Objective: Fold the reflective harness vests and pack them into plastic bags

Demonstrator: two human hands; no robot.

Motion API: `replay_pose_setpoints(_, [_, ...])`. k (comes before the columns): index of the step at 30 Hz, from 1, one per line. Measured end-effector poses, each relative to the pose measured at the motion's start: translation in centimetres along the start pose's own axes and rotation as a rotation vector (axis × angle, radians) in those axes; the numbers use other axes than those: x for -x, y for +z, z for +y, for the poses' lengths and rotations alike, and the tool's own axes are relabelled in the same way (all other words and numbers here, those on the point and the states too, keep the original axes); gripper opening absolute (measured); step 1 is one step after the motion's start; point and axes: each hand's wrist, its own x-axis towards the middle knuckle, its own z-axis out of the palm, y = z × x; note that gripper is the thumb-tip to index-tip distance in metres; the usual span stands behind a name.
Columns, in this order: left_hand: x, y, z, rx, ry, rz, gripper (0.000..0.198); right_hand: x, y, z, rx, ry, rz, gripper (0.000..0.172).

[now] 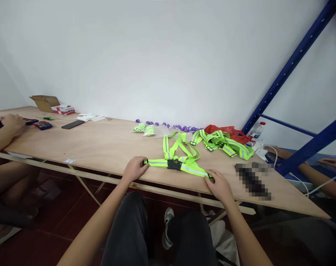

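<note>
A neon-yellow reflective strap vest (pixel 179 155) lies spread on the plywood table (pixel 101 147), its belt stretched along the near edge with a black buckle (pixel 174 164) in the middle. My left hand (pixel 134 168) pinches the belt's left end. My right hand (pixel 220 184) is closed on the belt's right end. Both hands rest on the table edge.
A second bundle of yellow straps (pixel 226 143) lies behind, beside a red bag (pixel 228 131), small packets (pixel 145 128) and purple pieces (pixel 168 125). A phone (pixel 73 124), cardboard box (pixel 46 102) and another person's hand (pixel 11 123) are at left; other arms (pixel 317 177) and a blue rack (pixel 295 59) at right.
</note>
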Motion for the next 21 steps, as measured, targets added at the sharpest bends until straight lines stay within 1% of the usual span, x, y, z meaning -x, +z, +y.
replay_pose_setpoints(3, [0.1, 0.1, -0.1, 0.027, 0.018, 0.016, 0.028, 0.2, 0.2, 0.3, 0.015, -0.020, 0.016, 0.044])
replay_pose_setpoints(7, [0.3, 0.4, -0.4, 0.065, 0.050, 0.082, 0.027, 0.5, 0.5, 0.7, 0.045, -0.069, 0.050, 0.042])
replay_pose_setpoints(10, [0.4, 0.5, -0.4, 0.059, 0.066, 0.110, 0.028, 0.6, 0.4, 0.8, 0.060, -0.070, 0.039, 0.042])
replay_pose_setpoints(16, [0.3, 0.4, -0.4, 0.031, 0.099, 0.126, 0.027, 0.7, -0.2, 0.4, 0.062, -0.033, 0.004, 0.042])
replay_pose_setpoints(21, [0.2, 0.7, -1.0, 0.047, 0.102, 0.087, 0.027, 0.6, -0.7, 0.0, 0.061, -0.014, -0.029, 0.041])
